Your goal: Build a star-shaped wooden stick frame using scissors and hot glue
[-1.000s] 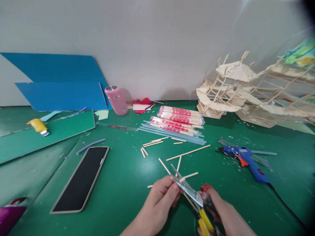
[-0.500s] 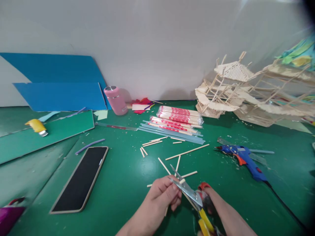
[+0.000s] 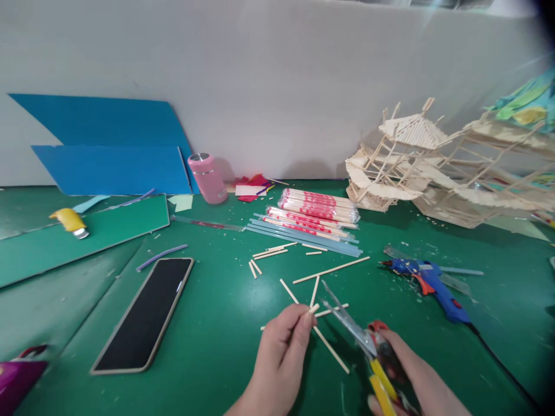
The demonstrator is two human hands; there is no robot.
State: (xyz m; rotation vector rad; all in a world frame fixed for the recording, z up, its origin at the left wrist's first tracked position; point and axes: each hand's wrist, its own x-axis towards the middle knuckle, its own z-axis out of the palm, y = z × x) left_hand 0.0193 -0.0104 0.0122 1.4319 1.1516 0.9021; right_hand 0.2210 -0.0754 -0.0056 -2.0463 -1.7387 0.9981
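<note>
Low over the green desk point(image 3: 208, 346), the left hand point(image 3: 281, 352) has its fingers point(image 3: 303, 323) pinched on a short thin wooden stick point(image 3: 313, 308), just beside the blade tips. The right hand point(image 3: 411, 381) is clenched around the yellow-and-red handles of metal scissors point(image 3: 359, 335), blades parted. Loose sticks point(image 3: 332, 269) lie beyond; a blue glue gun point(image 3: 429, 280) rests to the right.

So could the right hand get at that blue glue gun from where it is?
Probably yes for the path: bare green mat lies between the right hand and the glue gun. But that hand is full, gripping the scissors.
</note>
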